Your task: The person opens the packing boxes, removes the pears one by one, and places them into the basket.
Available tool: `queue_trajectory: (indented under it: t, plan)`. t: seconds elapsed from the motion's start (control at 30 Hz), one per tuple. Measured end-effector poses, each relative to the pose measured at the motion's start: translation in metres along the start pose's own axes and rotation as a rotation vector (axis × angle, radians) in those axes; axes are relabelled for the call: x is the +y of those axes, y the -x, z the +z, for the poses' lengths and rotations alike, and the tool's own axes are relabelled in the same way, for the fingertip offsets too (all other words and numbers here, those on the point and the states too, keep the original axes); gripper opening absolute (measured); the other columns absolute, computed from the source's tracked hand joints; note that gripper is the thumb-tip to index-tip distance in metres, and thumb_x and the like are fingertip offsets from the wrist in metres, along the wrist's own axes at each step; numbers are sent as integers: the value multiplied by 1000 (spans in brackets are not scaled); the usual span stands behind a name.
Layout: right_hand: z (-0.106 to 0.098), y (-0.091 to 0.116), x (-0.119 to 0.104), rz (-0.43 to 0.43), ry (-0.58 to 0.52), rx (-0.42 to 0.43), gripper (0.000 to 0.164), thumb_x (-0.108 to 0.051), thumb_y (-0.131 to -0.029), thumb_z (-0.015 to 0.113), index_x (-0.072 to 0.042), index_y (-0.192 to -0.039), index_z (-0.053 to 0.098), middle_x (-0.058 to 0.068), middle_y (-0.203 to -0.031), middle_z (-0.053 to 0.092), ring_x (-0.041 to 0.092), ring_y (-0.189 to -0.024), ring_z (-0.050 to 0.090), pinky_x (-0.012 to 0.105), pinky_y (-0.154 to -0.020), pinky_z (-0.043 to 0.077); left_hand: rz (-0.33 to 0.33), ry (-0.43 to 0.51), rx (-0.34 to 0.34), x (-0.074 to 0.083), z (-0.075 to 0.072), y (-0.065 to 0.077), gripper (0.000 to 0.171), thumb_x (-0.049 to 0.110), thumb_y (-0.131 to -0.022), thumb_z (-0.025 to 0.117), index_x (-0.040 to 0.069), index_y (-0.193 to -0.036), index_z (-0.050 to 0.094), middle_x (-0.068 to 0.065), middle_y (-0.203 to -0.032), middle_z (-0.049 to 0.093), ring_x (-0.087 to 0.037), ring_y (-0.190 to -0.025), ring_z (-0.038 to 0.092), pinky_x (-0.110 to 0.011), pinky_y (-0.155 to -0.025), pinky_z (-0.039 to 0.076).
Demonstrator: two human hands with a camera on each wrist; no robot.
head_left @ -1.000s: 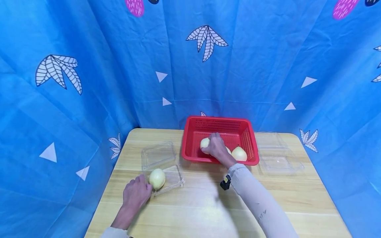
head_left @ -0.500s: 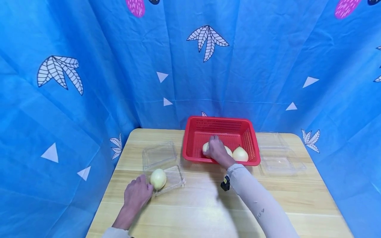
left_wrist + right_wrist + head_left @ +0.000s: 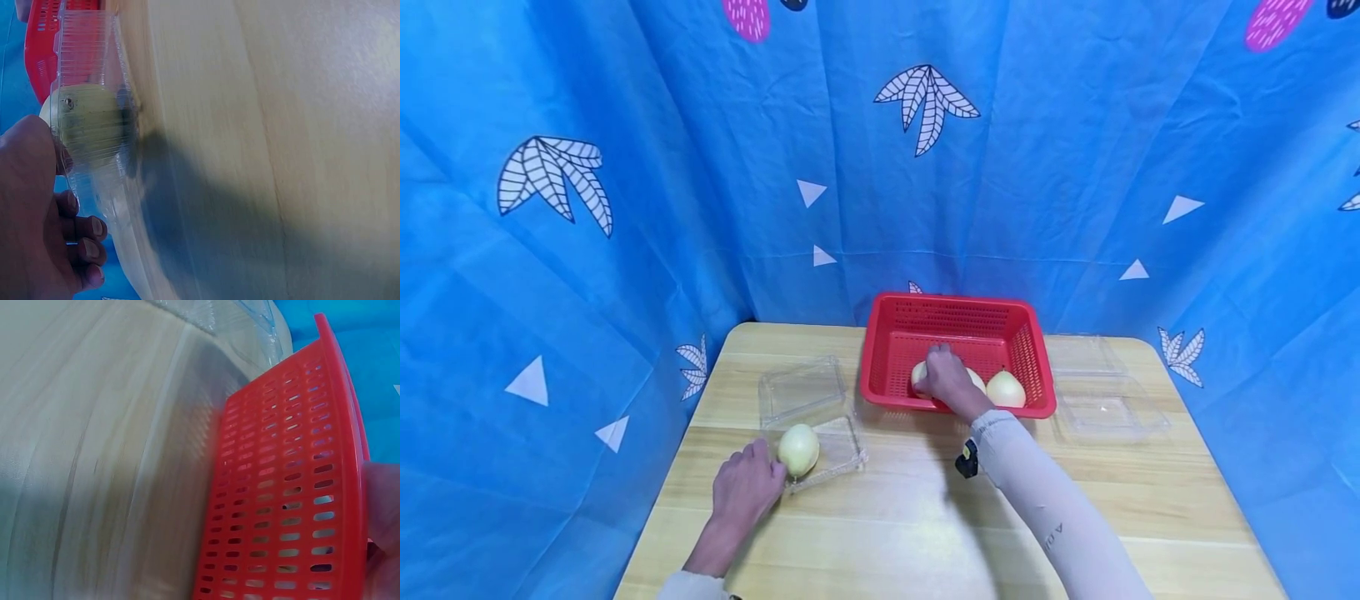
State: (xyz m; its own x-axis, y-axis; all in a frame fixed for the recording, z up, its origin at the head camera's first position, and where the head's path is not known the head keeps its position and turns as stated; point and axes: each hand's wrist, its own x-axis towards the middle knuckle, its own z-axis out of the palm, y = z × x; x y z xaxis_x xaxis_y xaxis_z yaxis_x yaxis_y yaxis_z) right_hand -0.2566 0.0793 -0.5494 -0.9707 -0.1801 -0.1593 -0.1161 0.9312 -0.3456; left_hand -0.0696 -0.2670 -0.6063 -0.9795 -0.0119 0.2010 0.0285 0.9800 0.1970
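A clear plastic clamshell box [image 3: 842,443] lies opened on the table at the left, its lid [image 3: 801,390] laid back towards the curtain. One pale yellow pear [image 3: 798,450] sits in the near-left part of it. My left hand [image 3: 747,485] pinches the box's left rim beside that pear; the left wrist view shows its other fingers loosely curled. Inside the red basket [image 3: 869,350], my right hand [image 3: 949,377] grips another pear [image 3: 918,377] from above, largely covering it. More pears [image 3: 1005,389] lie to the right of that hand, one partly hidden by it.
Further clear plastic boxes [image 3: 1105,408] lie at the table's right, past the basket. A blue patterned curtain [image 3: 887,208] hangs behind and at both sides of the wooden table [image 3: 880,533].
My right hand, with the pear, has lowered slightly deeper into the basket and then stayed there. The left hand and the box have held still.
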Motion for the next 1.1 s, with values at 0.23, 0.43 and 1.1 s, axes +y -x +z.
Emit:
queue_trajectory:
  t: [0.23, 0.43, 1.1]
  plan:
    - [-3, 0, 0, 5, -4, -13, 62, -28, -77, 92, 1, -123, 62, 14, -108, 58, 25, -86, 61, 31, -77, 62, -1, 0, -9, 1, 0, -1, 23, 23, -92, 58, 10, -78, 46, -3, -64, 43, -20, -55, 37, -27, -49, 29]
    - [-5, 2, -1, -8, -2, 3, 64, -30, -79, 91, 3, -125, 62, 16, -110, 60, 28, -93, 62, 38, -87, 63, 4, -2, 3, 1, 0, -1, 22, 22, -92, 58, 10, -78, 46, -3, -64, 43, -20, -55, 37, -27, -49, 29]
    - [-2, 13, -6, -56, 22, 95, 60, -25, -84, 86, 10, -126, 61, 26, -122, 61, 44, -113, 63, 55, -105, 55, 0, 5, 8, 1, 2, -2, 22, 22, -91, 57, 11, -76, 46, -3, -63, 43, -20, -55, 37, -28, -49, 29]
